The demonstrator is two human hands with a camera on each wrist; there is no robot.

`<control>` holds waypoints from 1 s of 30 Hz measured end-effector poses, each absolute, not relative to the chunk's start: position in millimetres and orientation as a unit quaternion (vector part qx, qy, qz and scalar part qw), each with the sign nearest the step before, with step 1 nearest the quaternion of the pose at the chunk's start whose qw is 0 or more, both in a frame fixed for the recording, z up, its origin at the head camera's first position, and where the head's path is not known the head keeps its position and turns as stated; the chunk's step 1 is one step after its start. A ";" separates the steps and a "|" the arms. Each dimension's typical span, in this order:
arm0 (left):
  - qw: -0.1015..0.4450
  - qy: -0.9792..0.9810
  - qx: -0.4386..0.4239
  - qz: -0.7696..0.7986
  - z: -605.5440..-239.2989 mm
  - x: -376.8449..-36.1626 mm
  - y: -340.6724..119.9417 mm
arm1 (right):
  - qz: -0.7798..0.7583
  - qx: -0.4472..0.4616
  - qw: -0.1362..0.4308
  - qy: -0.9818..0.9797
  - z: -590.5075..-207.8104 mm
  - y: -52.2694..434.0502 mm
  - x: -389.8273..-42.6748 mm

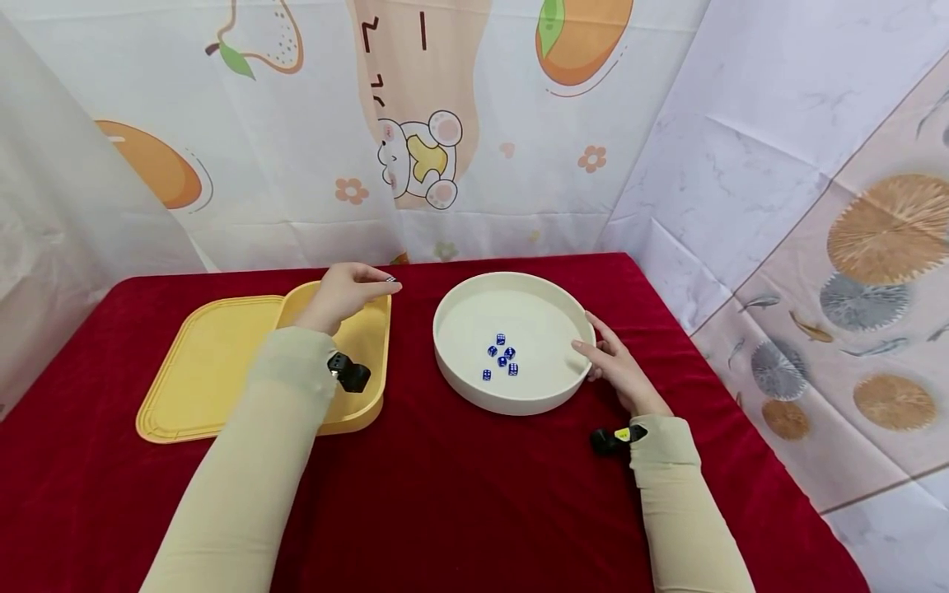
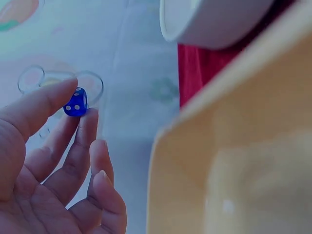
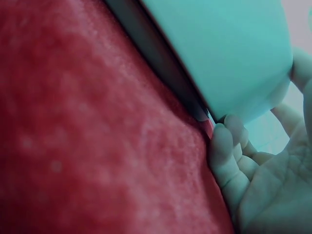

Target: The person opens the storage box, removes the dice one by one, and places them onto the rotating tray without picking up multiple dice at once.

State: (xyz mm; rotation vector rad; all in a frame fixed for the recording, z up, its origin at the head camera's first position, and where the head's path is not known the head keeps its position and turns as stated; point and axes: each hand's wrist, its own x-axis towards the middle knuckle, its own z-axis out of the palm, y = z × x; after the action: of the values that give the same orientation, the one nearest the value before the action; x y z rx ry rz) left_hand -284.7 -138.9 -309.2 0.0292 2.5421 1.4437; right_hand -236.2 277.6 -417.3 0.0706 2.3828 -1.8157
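Note:
Between thumb and fingertips, my left hand (image 1: 343, 295) pinches one blue die (image 2: 76, 103) with white dots. That hand is above the far part of a yellow box (image 1: 368, 350), whose wall also fills the right of the left wrist view. At the right side of a round cream tray (image 1: 519, 301), my right hand (image 1: 621, 372) grips the rim, thumb over the edge and fingers against the outer wall. In the right wrist view, fingertips (image 3: 222, 141) touch the tray's lower edge. Several blue dice (image 1: 502, 361) lie on the tray's floor, left of its middle and toward the front.
A yellow lid (image 1: 211, 362) lies flat at the left, against the box's left side. Dark red cloth (image 1: 460, 494) covers the table. Printed curtains (image 1: 296, 165) hang behind the table, and another patterned sheet (image 1: 801, 272) hangs along the right side.

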 end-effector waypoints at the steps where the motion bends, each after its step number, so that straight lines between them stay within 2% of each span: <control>1: 0.107 0.867 0.014 0.487 -307.8 -284.8 -135.2 | -0.604 0.022 0.073 0.793 -417.2 277.8 -236.2; 10: 0.096 0.862 0.044 0.496 -307.8 -288.1 -105.9 | -0.600 0.022 0.086 0.795 -417.8 280.4 -236.9; 30: 0.145 0.831 0.051 0.535 -329.5 -284.0 -60.9 | -0.607 0.026 0.077 0.790 -419.3 277.9 -238.3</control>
State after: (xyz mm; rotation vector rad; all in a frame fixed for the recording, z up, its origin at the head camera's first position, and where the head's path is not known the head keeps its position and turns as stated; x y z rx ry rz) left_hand -284.0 -60.9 -329.5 0.1470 2.3942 1.5418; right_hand -238.3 277.9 -419.3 0.0766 2.3681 -1.8201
